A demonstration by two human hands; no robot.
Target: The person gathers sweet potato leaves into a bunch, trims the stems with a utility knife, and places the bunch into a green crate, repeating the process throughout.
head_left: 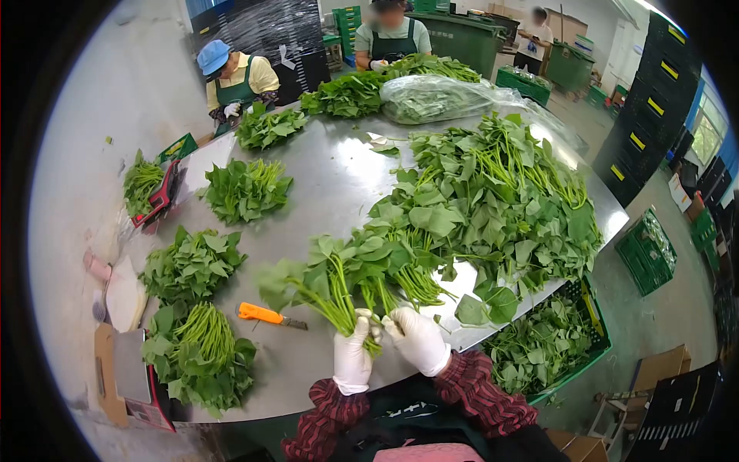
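My left hand point(355, 356), in a white glove, is closed around the stems of a bunch of leafy greens point(339, 296), with cut ends poking out below the fingers. Close beside it, my gloved right hand point(418, 339) pinches at stem ends of the greens, its fingertips partly hidden. More loose stems lie just beyond both hands, joining a large heap of leafy greens point(493, 204) on the right of the metal table point(323, 177). An orange utility knife point(269, 315) rests on the table left of my left hand.
Several bundles point(202, 350) of greens line the table's left side, near a red scale point(160, 196). A plastic bag of greens point(435, 100) lies at the back. Below the right edge stands a green crate point(593, 308) with leaves. Two people work across the table; another stands farther back.
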